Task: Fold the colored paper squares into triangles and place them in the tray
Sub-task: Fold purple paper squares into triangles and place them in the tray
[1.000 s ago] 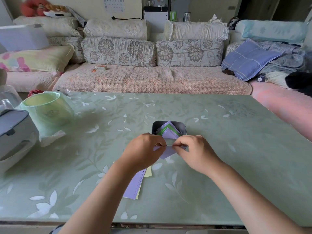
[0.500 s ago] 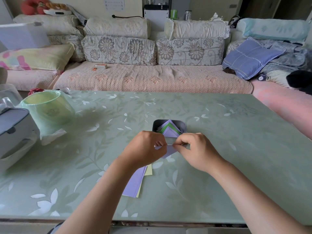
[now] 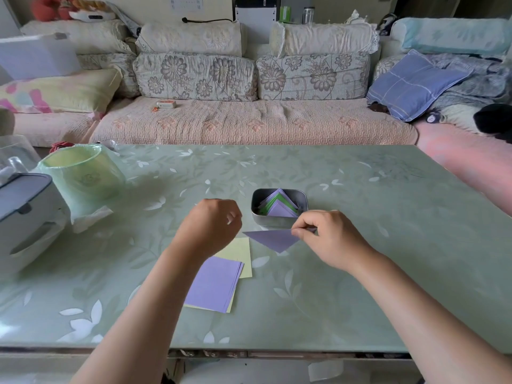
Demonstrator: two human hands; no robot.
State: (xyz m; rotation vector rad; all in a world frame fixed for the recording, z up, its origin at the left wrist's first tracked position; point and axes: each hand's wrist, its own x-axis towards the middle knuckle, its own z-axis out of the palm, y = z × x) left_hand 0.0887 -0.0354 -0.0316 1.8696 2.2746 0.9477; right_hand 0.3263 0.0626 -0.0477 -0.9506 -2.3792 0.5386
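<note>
Now tray holds folded triangles; right hand pinches purple triangle; left hand curled, empty.

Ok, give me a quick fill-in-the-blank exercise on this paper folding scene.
The right hand pinches a folded ___ triangle.
The left hand holds ___.
The tray contains purple and ___ triangles.
Under the purple squares lie ___ sheets.
Answers: purple; nothing; green; yellow.

Pretty lived-in living room: a long sofa in a pinkish quilted cover sits behind the table with its green leaf-print top. Floral back cushions, blue checked pillow off right, calendar on the pale wall, soft daylight.
</note>
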